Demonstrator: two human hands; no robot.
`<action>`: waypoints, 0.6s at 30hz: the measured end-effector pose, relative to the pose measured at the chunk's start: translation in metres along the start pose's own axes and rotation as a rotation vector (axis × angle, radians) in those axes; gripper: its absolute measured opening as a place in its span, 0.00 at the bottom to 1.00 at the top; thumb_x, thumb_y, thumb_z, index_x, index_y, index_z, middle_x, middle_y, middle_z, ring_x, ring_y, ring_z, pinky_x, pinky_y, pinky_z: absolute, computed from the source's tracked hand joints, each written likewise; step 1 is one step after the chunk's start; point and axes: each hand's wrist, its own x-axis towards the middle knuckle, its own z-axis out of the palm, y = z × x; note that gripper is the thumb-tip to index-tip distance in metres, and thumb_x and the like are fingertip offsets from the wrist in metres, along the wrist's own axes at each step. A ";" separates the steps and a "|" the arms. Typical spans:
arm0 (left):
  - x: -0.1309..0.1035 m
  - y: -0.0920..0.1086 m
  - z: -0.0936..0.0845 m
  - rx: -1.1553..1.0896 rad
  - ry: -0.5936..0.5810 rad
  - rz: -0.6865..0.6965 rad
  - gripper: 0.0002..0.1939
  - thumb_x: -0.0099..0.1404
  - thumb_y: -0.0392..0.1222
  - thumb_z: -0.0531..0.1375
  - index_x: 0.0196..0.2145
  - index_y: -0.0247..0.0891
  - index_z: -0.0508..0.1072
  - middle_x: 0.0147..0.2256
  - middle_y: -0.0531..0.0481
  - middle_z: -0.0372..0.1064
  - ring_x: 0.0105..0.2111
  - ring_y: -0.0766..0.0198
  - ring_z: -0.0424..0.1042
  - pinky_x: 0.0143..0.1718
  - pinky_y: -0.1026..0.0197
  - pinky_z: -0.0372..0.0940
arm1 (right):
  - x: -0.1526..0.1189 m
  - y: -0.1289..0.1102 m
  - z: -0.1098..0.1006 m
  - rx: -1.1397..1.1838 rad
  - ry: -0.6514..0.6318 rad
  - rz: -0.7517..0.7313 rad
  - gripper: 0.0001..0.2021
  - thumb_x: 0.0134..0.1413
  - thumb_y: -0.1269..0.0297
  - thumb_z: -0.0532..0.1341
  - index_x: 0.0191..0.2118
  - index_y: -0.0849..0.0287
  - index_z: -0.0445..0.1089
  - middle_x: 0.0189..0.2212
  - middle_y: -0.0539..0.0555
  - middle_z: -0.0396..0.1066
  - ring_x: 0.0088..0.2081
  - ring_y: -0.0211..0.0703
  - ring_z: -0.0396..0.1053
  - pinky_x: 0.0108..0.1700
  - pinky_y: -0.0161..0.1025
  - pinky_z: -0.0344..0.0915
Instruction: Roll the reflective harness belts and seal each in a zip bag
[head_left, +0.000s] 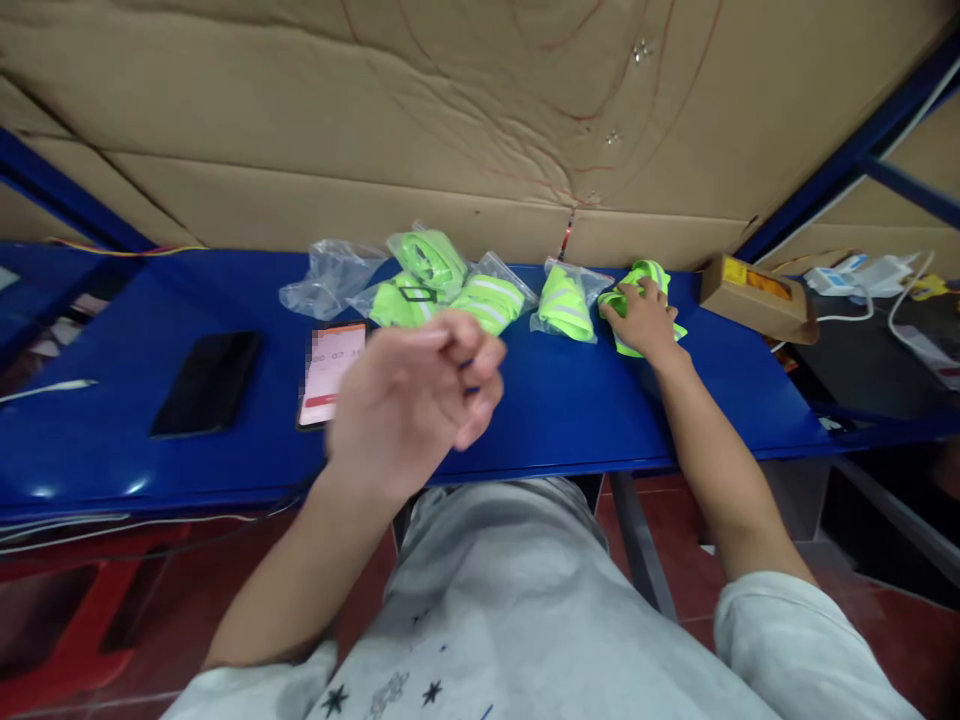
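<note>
You have five bright green bundles with pale bands on the blue table (pixel 555 420). Four of them are in clear bags: three bagged bundles (pixel 491 300) crowd together, one lying partly over its neighbors, and a single bagged bundle (pixel 566 305) sits just to their right. The fifth, a loose bundle (pixel 628 338), is at the right end of the row, under your right hand (pixel 646 318). That hand's grip is spread, fingers apart and touching the cloth; you can't tell how firmly they have hold of it. Your left hand (pixel 420 400) is raised near the front edge, its grip half curled, blurred, with nothing seen in it. One crumpled clear bag (pixel 330 280) lies left of the bundles. You also have two phones, one dark phone (pixel 206 385) and, nearer your left hand, one lit phone (pixel 326 375). One cardboard box (pixel 750 298) stands right of your right hand.
</note>
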 end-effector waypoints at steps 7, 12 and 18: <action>0.081 -0.024 0.025 -0.320 -0.135 -0.273 0.08 0.56 0.40 0.64 0.34 0.36 0.70 0.30 0.53 0.68 0.24 0.71 0.65 0.21 0.68 0.58 | 0.000 0.001 0.000 0.039 -0.078 0.009 0.40 0.62 0.39 0.59 0.74 0.53 0.57 0.77 0.67 0.45 0.74 0.76 0.48 0.67 0.79 0.53; 0.113 -0.056 0.028 -0.157 -0.176 -0.082 0.17 0.55 0.46 0.73 0.34 0.37 0.71 0.31 0.53 0.69 0.26 0.71 0.67 0.24 0.67 0.59 | 0.005 0.008 0.003 0.127 -0.169 0.077 0.56 0.52 0.42 0.71 0.78 0.51 0.42 0.79 0.68 0.29 0.78 0.76 0.39 0.68 0.77 0.54; 0.122 -0.088 0.021 0.049 -0.181 -0.041 0.25 0.58 0.62 0.72 0.31 0.36 0.73 0.28 0.52 0.69 0.23 0.70 0.67 0.22 0.66 0.60 | 0.016 0.026 -0.008 0.129 0.104 0.193 0.40 0.57 0.58 0.67 0.73 0.61 0.56 0.71 0.74 0.55 0.64 0.73 0.68 0.64 0.63 0.65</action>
